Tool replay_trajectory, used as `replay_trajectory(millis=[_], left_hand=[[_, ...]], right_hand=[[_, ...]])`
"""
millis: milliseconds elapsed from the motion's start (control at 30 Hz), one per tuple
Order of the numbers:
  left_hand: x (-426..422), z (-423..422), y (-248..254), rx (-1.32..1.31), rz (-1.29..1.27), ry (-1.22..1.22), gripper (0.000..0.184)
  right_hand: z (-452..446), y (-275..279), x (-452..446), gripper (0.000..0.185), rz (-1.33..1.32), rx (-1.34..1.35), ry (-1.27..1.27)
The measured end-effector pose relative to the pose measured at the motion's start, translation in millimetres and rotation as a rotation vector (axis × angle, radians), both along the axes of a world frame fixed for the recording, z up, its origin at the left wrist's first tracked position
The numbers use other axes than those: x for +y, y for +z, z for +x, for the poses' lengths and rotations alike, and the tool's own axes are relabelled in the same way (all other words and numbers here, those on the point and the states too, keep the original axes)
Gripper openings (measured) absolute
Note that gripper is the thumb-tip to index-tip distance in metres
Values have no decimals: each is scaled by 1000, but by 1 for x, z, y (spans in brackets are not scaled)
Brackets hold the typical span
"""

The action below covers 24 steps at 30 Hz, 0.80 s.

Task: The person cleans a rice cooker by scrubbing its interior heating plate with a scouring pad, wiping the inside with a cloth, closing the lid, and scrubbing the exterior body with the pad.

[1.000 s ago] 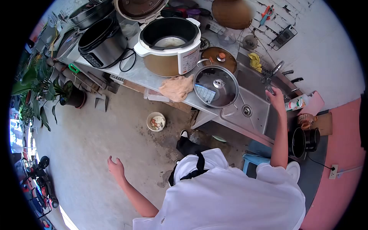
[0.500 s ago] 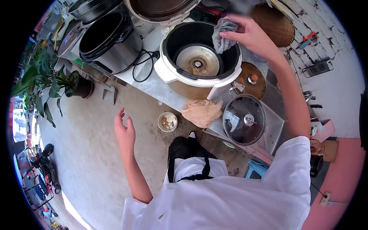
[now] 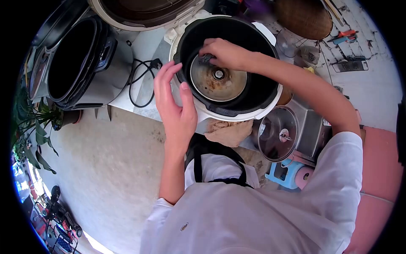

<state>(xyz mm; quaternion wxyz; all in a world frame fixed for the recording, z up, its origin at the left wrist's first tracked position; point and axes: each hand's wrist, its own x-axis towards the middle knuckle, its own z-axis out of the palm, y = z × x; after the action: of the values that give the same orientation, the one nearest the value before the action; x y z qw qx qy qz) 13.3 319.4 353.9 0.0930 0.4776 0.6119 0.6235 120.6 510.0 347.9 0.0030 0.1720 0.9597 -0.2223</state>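
Observation:
My right hand (image 3: pixel 224 54) is down inside a white electric cooker (image 3: pixel 259 114), its fingers closed on a crumpled grey cloth (image 3: pixel 206 58). The cloth touches the upper left of the round metal heating plate (image 3: pixel 230 89), which has brown stains around its centre knob. My left hand (image 3: pixel 176 101) is at the cooker's left rim, fingers spread and thumb apart, holding nothing; whether it touches the rim I cannot tell. The cooker's brown-lined lid (image 3: pixel 144 12) stands raised behind it.
A second, silver cooker (image 3: pixel 112 76) stands open on the left, with a black power cord (image 3: pixel 134 91) between the two. A tan cloth (image 3: pixel 230 133) and a glass lid (image 3: pixel 277 139) lie at the front right. A blue stool (image 3: pixel 287 174) is below the counter.
My right hand has carried the grey cloth from the cooker's right rim down onto the heating plate. My left hand has come up to the left rim. The view has moved closer to the cooker.

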Motion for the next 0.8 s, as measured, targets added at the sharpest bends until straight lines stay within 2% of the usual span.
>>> replay_trajectory(millis=[67,133,233,300,367,433,500,533,633,667,700,767,800], left_hand=[[3,0,-3,31,-21,8,24],[5,-1,-8,11,3,44,21],[4,3,-12,-51,-15,59,21],[4,3,-13,-58,-14,72,21],[4,4,-14,-89,19,73,21],[4,4,-14,-72,9,71,21],[5,5,-13,-65,12,70,18],[4,5,-14,-65,7,69,18],[4,5,-15,-120,2,46,15],[4,5,-15,-124,4,52,14],[4,5,-16,-128,7,59,14],[5,7,-13,-142,-6,58,14],[3,7,-11,-152,-25,52,15]], right_hand=[[2,-15,-5,28,6,-23,-71],[5,-22,-9,31,235,-287,4],[-3,-19,-11,33,73,-362,-108],[-5,-33,-16,33,32,-261,-125],[-5,-34,-31,33,-199,-185,18],[-1,-32,-23,32,-175,-179,100],[-1,-34,0,29,85,-163,77],[-2,-30,12,25,117,-173,58],[-4,-31,-9,20,86,-218,27],[-5,-31,-23,18,-26,-181,14],[-4,-30,-26,18,-26,-183,14],[-4,-28,-27,18,-123,-280,159],[-1,-34,-18,16,44,-190,195]])
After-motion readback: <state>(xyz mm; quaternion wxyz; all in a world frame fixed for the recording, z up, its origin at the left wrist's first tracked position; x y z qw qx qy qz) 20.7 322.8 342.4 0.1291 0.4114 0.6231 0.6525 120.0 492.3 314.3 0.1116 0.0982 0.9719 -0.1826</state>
